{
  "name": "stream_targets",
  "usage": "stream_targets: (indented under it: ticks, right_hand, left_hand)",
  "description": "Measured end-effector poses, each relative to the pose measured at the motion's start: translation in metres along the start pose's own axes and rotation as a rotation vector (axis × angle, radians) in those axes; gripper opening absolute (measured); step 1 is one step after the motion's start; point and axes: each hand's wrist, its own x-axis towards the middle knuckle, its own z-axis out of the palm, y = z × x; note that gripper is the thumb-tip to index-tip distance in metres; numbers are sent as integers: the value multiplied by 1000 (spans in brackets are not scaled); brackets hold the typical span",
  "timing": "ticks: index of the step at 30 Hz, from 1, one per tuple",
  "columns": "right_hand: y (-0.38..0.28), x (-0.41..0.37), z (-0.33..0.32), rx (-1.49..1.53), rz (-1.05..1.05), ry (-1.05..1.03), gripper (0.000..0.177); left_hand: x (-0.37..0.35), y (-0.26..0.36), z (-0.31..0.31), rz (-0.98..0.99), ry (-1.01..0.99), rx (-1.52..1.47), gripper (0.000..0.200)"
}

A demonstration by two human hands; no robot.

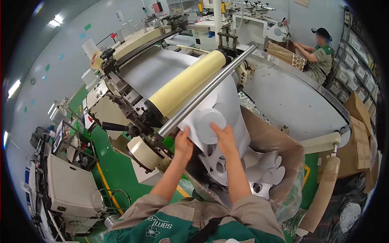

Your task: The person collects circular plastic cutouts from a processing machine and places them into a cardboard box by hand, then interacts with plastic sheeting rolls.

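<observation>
A white paper web [233, 95] hangs from under a steel bar [210, 89] and a yellow roller [188, 81], in front of my body. Round white paper discs [205, 135] lie against it. My right hand [225, 141] pinches the edge of a disc [212, 118], its thumb on the face. To the left, my left hand [183, 143] is closed at the left edge of the white sheet, its fingertips partly hidden behind. Below, punched paper waste [259, 188] with round holes and loose discs fills a large cardboard box [279, 141] lined with clear plastic.
The cutting machine's black handle [113, 126] and cream-coloured wheel [142, 153] stick out at left. A grey machine panel [283, 93] stands on the right, beside a brown roll [324, 190]. A co-worker [322, 56] sits farther back near a box of tubes [285, 54] and shelves [352, 60].
</observation>
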Motion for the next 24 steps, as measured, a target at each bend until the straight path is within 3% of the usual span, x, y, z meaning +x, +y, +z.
stream_targets:
  ticks: [1, 7, 10, 13, 14, 16, 18, 20, 24]
  right_hand:
    - [10, 7, 6, -4, -3, -56, 45]
    - [27, -5, 4, -138, 9, 123, 72]
    - [30, -20, 3, -206, -63, 243, 73]
    - [32, -29, -8, -65, -73, 295, 66]
    - [27, -33, -17, 78, -101, 235, 54]
    - [28, -34, -39, 47, -100, 395, 45]
    - [21, -36, -64, 253, -194, 504, 42]
    - [7, -34, -83, 270, -305, 627, 41]
    - [-26, -32, -68, 272, -155, 316, 41]
  left_hand:
    - [-7, -6, -2, -30, 8, 3, 24]
    - [-13, -14, -12, -106, -31, 23, 20]
    - [-11, -10, -9, -66, -71, 38, 23]
    - [-1, 5, -8, -63, 1, 36, 40]
    - [2, 10, -7, -42, -3, 35, 41]
    - [8, 20, -3, -14, 19, 32, 39]
    - [12, 29, 4, 31, 54, 35, 38]
    - [22, 25, 0, 35, -31, 26, 36]
    - [17, 14, 8, -55, -48, -9, 33]
